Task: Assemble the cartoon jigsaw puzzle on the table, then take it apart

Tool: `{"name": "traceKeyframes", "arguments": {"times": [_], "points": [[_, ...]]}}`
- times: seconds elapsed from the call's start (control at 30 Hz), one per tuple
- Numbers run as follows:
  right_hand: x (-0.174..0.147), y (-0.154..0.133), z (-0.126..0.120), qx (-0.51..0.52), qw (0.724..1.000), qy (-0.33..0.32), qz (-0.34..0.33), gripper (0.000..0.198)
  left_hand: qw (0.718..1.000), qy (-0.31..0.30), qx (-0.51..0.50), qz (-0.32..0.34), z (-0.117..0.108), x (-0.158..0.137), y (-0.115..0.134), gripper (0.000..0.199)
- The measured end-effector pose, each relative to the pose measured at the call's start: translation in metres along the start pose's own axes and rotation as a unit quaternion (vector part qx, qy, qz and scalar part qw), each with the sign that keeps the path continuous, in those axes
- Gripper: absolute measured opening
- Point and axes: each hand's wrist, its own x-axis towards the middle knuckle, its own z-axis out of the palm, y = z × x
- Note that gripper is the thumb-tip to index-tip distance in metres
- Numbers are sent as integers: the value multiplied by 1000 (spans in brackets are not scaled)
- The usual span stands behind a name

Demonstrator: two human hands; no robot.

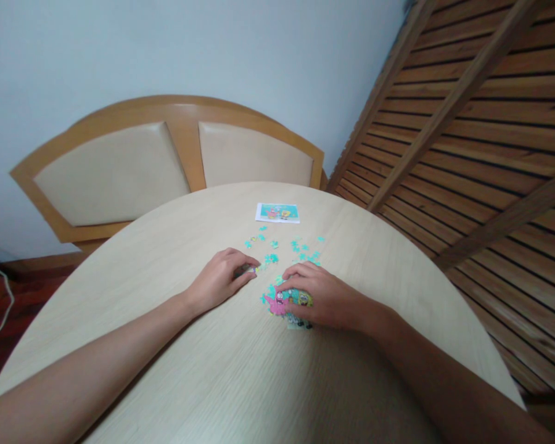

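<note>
My left hand (224, 275) rests on the table left of the middle, its fingers and thumb curled around a small colourful jigsaw piece (248, 269) that is mostly hidden. A partly assembled jigsaw puzzle (278, 303), showing a pink starfish figure and a yellow square figure, lies flat nearer to me. Over its right side is my right hand (321, 293), with bent fingers along the upper part and the thumb across the lower part, holding it. Several loose turquoise jigsaw pieces (271, 258) are scattered just beyond both hands.
A picture card (280, 213) with the same figures lies behind the loose pieces on the round wooden table (203, 382). A padded wooden chair back (182, 111) stands beyond the table's far edge. Wooden slatted panelling (472, 142) rises at the right.
</note>
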Motion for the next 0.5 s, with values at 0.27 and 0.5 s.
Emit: {"name": "traceKeyframes", "arguments": {"times": [0.27,0.5], "points": [[0,1,-1,-16,1000,-10,13,29,999,-21,-42,-1,0,-3,7,19],[0,7,1,-42,998,-6,43,31,991,-21,-129,-18,1,-4,16,17]]}}
